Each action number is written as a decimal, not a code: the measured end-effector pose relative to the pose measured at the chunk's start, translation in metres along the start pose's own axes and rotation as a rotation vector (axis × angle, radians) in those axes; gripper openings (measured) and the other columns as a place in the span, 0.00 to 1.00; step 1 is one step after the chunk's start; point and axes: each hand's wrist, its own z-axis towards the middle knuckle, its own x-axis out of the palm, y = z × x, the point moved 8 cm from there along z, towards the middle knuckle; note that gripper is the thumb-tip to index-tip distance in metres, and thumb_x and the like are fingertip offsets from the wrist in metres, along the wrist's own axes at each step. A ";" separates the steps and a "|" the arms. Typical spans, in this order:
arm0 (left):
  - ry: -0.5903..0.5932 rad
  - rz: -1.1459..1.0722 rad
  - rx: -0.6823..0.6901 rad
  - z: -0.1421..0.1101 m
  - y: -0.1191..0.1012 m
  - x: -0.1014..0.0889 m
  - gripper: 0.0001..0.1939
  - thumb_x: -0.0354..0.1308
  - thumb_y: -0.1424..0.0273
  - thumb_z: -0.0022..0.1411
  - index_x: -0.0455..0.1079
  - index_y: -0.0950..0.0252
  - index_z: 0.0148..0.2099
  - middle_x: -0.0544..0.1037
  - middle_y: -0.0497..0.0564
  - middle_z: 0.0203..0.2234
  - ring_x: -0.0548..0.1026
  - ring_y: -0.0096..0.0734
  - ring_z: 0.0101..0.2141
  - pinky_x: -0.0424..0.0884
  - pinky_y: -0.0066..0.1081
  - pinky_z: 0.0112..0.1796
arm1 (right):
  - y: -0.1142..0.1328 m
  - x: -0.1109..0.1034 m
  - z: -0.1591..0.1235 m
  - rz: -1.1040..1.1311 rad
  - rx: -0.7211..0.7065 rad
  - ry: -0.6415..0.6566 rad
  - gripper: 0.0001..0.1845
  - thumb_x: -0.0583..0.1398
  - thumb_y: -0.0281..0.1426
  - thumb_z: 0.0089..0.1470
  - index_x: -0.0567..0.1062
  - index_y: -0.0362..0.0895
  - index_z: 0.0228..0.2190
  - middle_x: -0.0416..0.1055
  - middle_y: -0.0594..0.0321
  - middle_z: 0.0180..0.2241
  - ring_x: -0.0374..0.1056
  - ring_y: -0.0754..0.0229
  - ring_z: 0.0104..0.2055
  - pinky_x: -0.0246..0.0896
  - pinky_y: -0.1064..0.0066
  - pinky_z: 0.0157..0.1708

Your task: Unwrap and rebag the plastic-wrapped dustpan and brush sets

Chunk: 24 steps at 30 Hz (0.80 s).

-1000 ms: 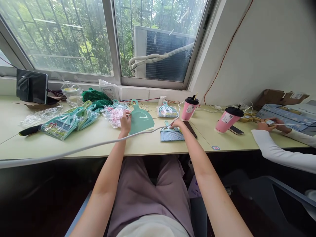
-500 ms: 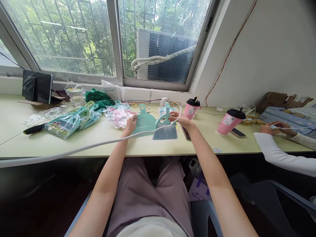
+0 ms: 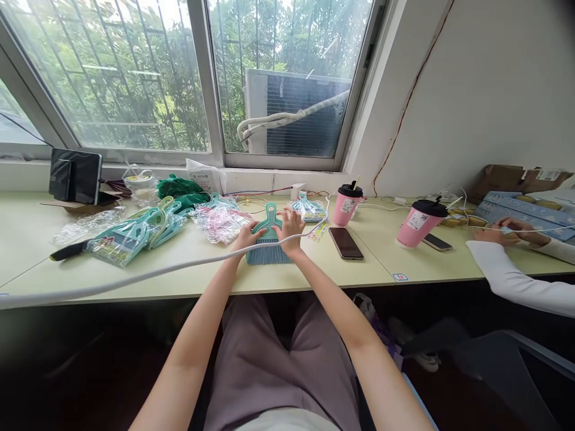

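Note:
A teal plastic dustpan (image 3: 268, 226) lies on the pale table, with a small hand brush with blue bristles (image 3: 265, 255) fitted against it. My left hand (image 3: 247, 236) grips the dustpan's left side. My right hand (image 3: 290, 230) closes over the brush and dustpan near the handles, hiding part of both. A white cable (image 3: 188, 268) runs across my wrists. Crinkled clear plastic wrap with pink in it (image 3: 220, 225) lies just left of my left hand.
Bagged teal dustpan sets (image 3: 123, 240) lie at the left, and another (image 3: 308, 210) lies ahead. A smartphone (image 3: 345, 243) and pink cups (image 3: 347, 205) stand to the right. Farther right, a co-worker's hands (image 3: 496, 233) work near blue boxes (image 3: 521, 211).
My right hand has carried the brush left and down onto the dustpan. My hands are now close together. A smartphone earlier hidden by the brush and arm now shows fully.

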 end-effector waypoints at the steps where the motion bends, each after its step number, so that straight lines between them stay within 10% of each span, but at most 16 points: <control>1: -0.007 -0.003 0.002 0.000 0.000 0.000 0.21 0.58 0.53 0.56 0.74 0.65 0.44 0.79 0.53 0.37 0.75 0.40 0.40 0.69 0.34 0.41 | -0.005 0.001 0.002 0.009 0.022 0.011 0.20 0.62 0.36 0.58 0.71 0.46 0.51 0.66 0.49 0.58 0.56 0.47 0.63 0.52 0.55 0.57; 7: -0.021 -0.069 -0.040 0.000 0.002 -0.002 0.21 0.59 0.50 0.54 0.73 0.64 0.38 0.78 0.51 0.33 0.75 0.39 0.37 0.69 0.33 0.38 | -0.045 0.049 0.011 0.393 0.259 0.466 0.20 0.61 0.48 0.55 0.78 0.44 0.37 0.78 0.58 0.36 0.72 0.53 0.41 0.63 0.68 0.40; 24: 0.000 -0.217 -0.217 -0.003 0.010 -0.001 0.19 0.66 0.54 0.47 0.70 0.65 0.22 0.64 0.47 0.15 0.66 0.31 0.22 0.56 0.30 0.24 | -0.040 0.040 0.010 0.244 0.352 0.442 0.23 0.61 0.54 0.52 0.81 0.48 0.35 0.79 0.59 0.36 0.74 0.52 0.42 0.65 0.69 0.38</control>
